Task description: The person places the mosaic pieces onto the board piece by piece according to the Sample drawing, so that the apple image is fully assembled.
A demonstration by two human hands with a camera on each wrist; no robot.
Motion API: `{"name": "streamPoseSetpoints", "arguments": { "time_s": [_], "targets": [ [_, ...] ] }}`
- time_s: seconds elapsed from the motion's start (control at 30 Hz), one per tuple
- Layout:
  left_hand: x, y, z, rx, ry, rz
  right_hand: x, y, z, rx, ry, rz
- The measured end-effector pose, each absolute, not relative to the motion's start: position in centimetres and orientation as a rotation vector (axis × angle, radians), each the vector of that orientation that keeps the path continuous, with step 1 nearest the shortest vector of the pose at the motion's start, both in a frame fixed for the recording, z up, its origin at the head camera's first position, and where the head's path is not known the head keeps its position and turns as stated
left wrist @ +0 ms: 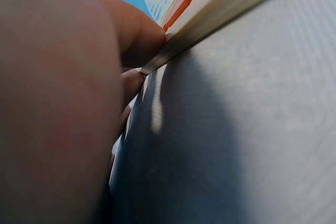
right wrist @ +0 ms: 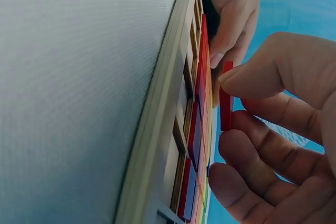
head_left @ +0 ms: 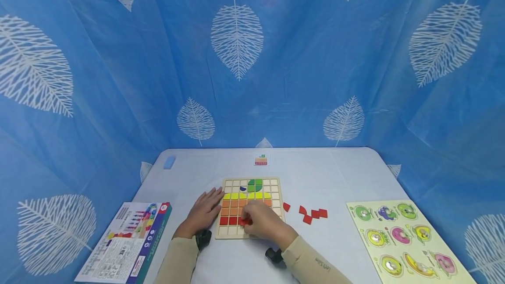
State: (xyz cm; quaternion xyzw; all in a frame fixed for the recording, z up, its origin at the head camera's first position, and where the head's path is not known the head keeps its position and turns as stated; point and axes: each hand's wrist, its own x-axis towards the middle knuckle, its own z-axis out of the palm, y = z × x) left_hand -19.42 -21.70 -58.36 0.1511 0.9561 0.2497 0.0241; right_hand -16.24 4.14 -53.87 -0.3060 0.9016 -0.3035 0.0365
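A wooden grid board (head_left: 232, 231) lies on the table, holding rows of red, orange and yellow pieces, green pieces near the top and a small dark blue one. My right hand (head_left: 263, 220) is over its lower part, pinching a red tile (right wrist: 226, 98) between thumb and fingers. In the right wrist view that tile is above the board, apart from it. My left hand (head_left: 204, 211) rests at the board's left edge with fingers extended; the left wrist view shows fingertips (left wrist: 152, 40) touching the board's side. Several loose red pieces (head_left: 307, 218) lie right of the board.
A small picture card (head_left: 261, 160) lies behind the board. At the back left is a light blue object (head_left: 169, 162). A printed box (head_left: 126, 240) stands at the front left, and a fruit puzzle board (head_left: 402, 218) lies at the right. Blue leaf-patterned curtain (head_left: 276, 100) surrounds the table.
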Motion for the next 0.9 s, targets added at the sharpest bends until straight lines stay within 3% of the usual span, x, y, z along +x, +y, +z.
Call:
{"name": "streamPoseSetpoints", "arguments": {
  "time_s": [0.27,0.67,0.9],
  "targets": [
    [-19.8,-21.5,-58.7,0.468,2.953,0.769,-17.6,7.2,-53.8,-0.796,2.817,-1.004],
    [-19.5,-21.6,-58.7,0.464,2.954,0.801,-20.9,16.9,-54.0,-0.212,2.947,-0.983],
    [-19.6,-21.8,-58.8,0.471,2.961,0.783,-21.1,19.4,-54.8,-0.116,2.935,-0.952]
  ]
}}
